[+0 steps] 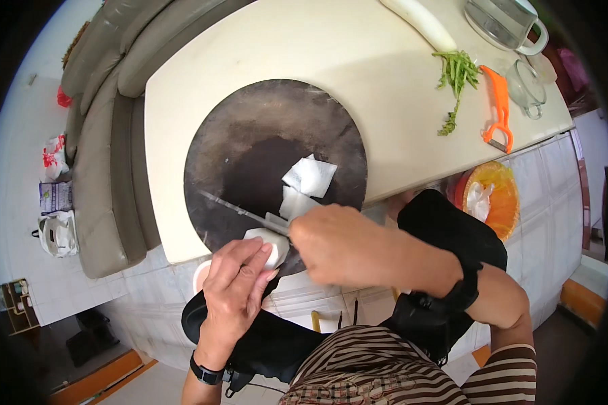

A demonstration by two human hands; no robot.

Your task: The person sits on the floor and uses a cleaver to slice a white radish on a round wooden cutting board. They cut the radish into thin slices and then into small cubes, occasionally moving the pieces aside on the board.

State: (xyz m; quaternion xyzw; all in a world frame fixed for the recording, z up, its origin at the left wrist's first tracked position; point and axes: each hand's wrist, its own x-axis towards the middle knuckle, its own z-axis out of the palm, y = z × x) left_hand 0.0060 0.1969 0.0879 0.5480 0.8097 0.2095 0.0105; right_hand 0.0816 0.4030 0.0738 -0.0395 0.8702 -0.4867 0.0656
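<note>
My left hand [239,278] holds a peeled white vegetable piece [274,247], likely radish, at the near edge of a round dark cutting board [263,109]. My right hand [334,243] is closed around a knife, its handle hidden in the fist; the knife blade [243,211] points up and left across the board, close beside the piece. Several flat white cut pieces [310,176] lie on the board beyond my right hand, some partly overlapping.
On the cream table [385,116] lie a long white radish [423,23], green leaves [456,76] and an orange peeler [497,109]. A glass pitcher [504,25] and a glass cup [527,86] stand at the right. Below the table edge is an orange-lined bin [504,202]; a grey sofa [99,192] stands left.
</note>
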